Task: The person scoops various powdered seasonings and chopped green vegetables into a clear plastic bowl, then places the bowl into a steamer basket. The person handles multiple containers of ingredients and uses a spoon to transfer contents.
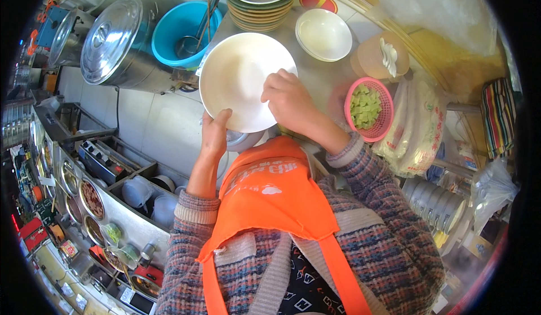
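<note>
A large white bowl (pixel 236 78) is tilted so that its inside faces me. My left hand (pixel 214 131) grips its lower left rim, the thumb lying over the edge. Over the bowl's right side is my right hand (pixel 285 97), its fingers curled against or just above the inner wall. Whether those fingers hold anything is hidden. The bowl looks empty, with a shadow across its inside. Behind it, partly covered, a pale round container (pixel 245 140) shows below the rim.
Stacked plates (pixel 260 16), white bowls (pixel 324 35) and a pink basket of chopped green pieces (pixel 367 107) stand on the metal counter (pixel 325 76). A blue basin (pixel 169 31) holding a ladle and a lidded steel pot (pixel 112 40) are left. Food pans (pixel 92 198) line the lower left.
</note>
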### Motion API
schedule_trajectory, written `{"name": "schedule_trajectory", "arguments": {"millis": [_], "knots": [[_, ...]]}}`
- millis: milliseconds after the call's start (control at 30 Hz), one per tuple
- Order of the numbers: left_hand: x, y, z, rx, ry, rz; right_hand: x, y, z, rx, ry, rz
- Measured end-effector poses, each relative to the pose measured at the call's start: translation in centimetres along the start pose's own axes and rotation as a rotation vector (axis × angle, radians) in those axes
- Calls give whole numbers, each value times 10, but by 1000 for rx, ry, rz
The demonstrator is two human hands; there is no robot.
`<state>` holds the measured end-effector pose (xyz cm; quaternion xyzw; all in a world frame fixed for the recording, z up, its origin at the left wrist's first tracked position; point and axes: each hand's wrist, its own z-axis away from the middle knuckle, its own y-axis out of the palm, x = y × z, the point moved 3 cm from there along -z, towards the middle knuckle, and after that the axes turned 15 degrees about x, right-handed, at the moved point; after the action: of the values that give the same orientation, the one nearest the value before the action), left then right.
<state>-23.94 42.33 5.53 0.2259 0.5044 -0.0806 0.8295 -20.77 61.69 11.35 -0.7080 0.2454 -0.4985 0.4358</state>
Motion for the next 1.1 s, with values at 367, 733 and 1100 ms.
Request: {"name": "schedule_trajectory", "arguments": {"millis": [367, 733, 1100], "knots": [[-20, -16, 8, -140, 819, -1286, -36, 27, 154, 55, 570, -180], [28, 77, -115, 106, -60, -450, -38, 23, 161, -141, 593, -319], [50, 229, -235, 25, -221, -229, -52, 19, 178, -102, 666, -506]]}}
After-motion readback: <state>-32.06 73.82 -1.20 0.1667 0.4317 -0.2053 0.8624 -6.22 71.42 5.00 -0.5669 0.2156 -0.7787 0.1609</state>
